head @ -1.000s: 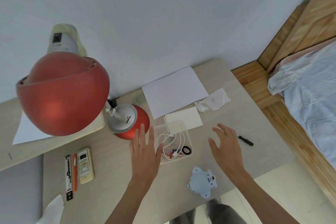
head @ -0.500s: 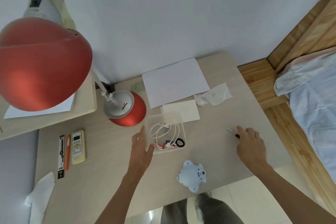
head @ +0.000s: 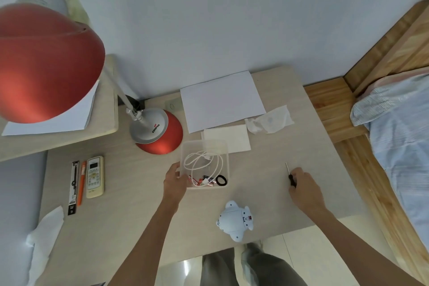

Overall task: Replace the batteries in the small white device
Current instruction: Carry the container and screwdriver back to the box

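Head view, everything placed off the clear box (head: 188, 146) mid-desk (head: 130, 216). Left hand (head: 174, 181) at the box's left wall, thumb and fingers curled over the rim, gripping it. Right hand (head: 304, 187) well right of the box, fingers closed round the black handle of a small screwdriver (head: 291, 179), metal shaft poking out away from the person; can't tell whether lifted or touching the desk. Small white device (head: 234, 219) nearer the person than the box and slightly right, lying close to the desk's near edge, touched by neither hand. Inside the box: coiled white cable (head: 202, 160), batteries (head: 205, 180) along the near wall, black hair band (head: 221, 180) in the near right corner. Behind the box: folded white sheet (head: 234, 137) partly under its far wall, then a larger sheet of paper (head: 220, 102); crumpled clear wrapper (head: 271, 121) behind and right. Red lamp base (head: 157, 132) just behind-left, red shade (head: 46, 62) far left. Well left of the box: remote (head: 94, 176), orange pen (head: 81, 183), black packet (head: 73, 188) side by side; tissue (head: 44, 237) further left.
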